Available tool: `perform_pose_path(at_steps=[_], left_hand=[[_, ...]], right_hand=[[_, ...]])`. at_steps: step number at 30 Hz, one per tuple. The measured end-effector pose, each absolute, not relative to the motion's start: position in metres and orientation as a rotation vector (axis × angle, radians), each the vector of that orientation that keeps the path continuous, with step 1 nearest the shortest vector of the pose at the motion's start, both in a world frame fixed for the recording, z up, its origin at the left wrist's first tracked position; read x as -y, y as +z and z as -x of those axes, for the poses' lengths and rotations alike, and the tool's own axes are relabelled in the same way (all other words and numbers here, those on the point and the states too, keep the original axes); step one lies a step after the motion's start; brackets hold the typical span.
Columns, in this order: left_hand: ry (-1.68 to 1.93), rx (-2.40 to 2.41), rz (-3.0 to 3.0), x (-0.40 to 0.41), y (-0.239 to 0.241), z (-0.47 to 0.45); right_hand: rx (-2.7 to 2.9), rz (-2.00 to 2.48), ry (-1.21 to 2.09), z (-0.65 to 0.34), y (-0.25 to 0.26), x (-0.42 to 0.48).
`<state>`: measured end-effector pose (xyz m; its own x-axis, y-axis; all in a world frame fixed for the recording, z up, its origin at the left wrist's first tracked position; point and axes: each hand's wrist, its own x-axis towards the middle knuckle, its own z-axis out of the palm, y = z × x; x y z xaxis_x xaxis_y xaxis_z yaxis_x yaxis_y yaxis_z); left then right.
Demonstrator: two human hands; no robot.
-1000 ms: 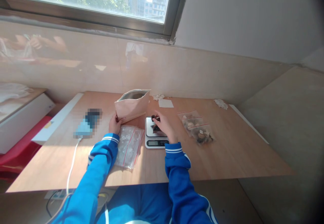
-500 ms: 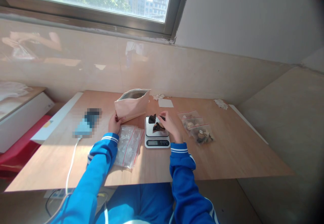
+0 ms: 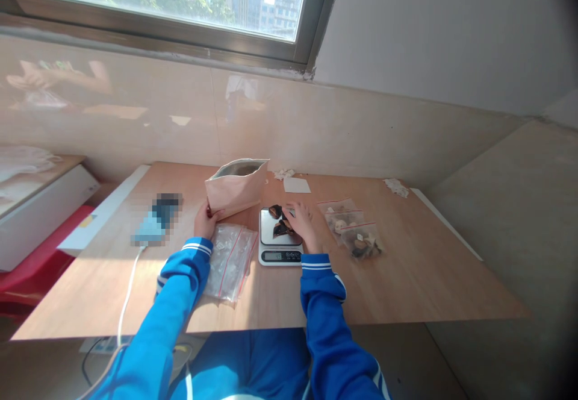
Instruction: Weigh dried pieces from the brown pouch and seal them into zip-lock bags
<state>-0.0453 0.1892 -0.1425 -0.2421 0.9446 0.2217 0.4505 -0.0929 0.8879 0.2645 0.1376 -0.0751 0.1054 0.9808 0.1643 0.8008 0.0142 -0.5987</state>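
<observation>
My left hand [image 3: 206, 221] is closed on the lower left corner of an open, pinkish-beige pouch [image 3: 237, 192], which stands upright with its silvery lining showing. A white kitchen scale [image 3: 266, 244] with a lit display sits to the right of the pouch. Dark, crinkled dried pieces that look like black fungus [image 3: 282, 229] lie on its plate. Over the plate's right side, my right hand [image 3: 301, 222] has its fingertips pinched at these pieces; the exact grip is partly hidden. Clear zip bags [image 3: 231, 261] with red seal lines lie beside my left wrist.
Filled zip bags [image 3: 359, 240] lie right of the scale. A white paper [image 3: 297, 185] and pale scraps [image 3: 283, 174] are at the back, more scraps [image 3: 396, 187] at the far right. A blurred-out phone [image 3: 158, 219] with a white cable [image 3: 129, 291] lies at left.
My right hand has lowered slightly onto the pieces on the scale. The upper dark piece has turned and shows a brown side. My left hand stays on the pouch.
</observation>
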Motion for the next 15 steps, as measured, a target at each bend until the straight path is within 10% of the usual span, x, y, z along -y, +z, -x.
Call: perform_pose_path(at_steps=[15], left_hand=[[1.352,-1.669,-1.542,-0.188,-0.14,0.044]], right_hand=[[1.919,1.634,0.444,-0.24,-0.042,-0.114]])
